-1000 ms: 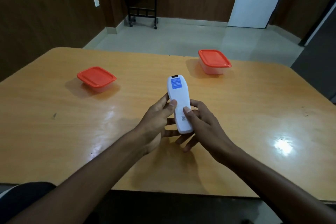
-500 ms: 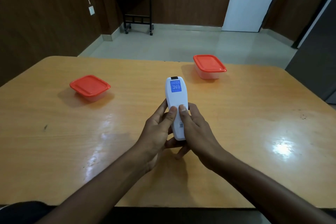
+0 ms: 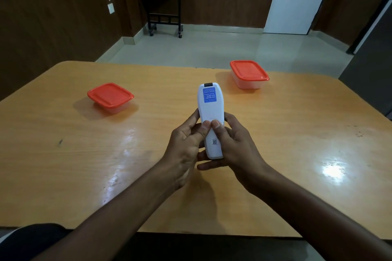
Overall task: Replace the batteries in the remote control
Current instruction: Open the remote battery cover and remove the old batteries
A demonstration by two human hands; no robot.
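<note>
A white remote control [image 3: 211, 121] is being held back-side up at the centre of the frame, just above the wooden surface [image 3: 63, 154], as the battery change is being started. It is being clasped from both sides: the left hand [image 3: 186, 146] and the right hand [image 3: 235, 144] are being wrapped around its lower half, with both thumbs being pressed side by side on the rear panel, where a faint seam is showing (apparently the top edge of the battery cover). The cover is being judged as not yet slid off; no compartment and no batteries, old or new, are being shown, so removal, refitting and closing are all being left to do. Two lidded containers with red tops are being seen on the surface, one [image 3: 110, 97] at centre left and one [image 3: 248, 73] at upper right; their contents cannot be told. A blue sticker [image 3: 209, 95] near the remote's far end is being shown with white print, including rows of digits too small to be read reliably. A small square code [image 3: 214, 142] is being displayed lower down.
</note>
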